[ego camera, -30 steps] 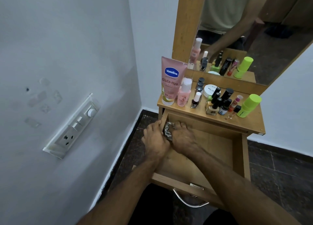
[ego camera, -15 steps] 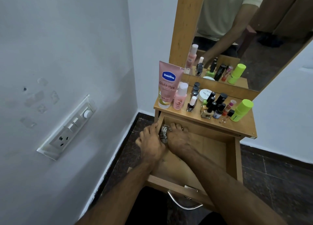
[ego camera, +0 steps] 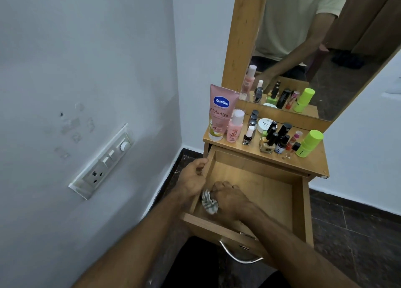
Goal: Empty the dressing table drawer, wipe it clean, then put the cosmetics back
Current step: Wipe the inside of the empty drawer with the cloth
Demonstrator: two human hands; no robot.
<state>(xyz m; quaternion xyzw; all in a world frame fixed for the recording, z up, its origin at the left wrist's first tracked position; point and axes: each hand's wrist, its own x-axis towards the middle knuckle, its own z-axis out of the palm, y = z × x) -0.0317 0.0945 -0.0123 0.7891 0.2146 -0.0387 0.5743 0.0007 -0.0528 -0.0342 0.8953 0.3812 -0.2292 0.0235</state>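
The wooden drawer is pulled out and holds nothing but my hand and a cloth. My right hand presses a crumpled striped cloth onto the drawer floor near the front left corner. My left hand grips the drawer's left wall from outside. On the table top stand the cosmetics: a pink Vaseline tube, a small pink bottle, several nail polish bottles, a white jar and a lime green bottle.
A mirror in a wooden frame rises behind the table top and reflects the person and bottles. A wall with a switch and socket panel is close on the left. The drawer's metal handle hangs at the front. Dark floor tiles lie to the right.
My right hand dragged the cloth from the drawer's back left corner toward the front. My left hand let go of the cloth and moved to the drawer's left wall.
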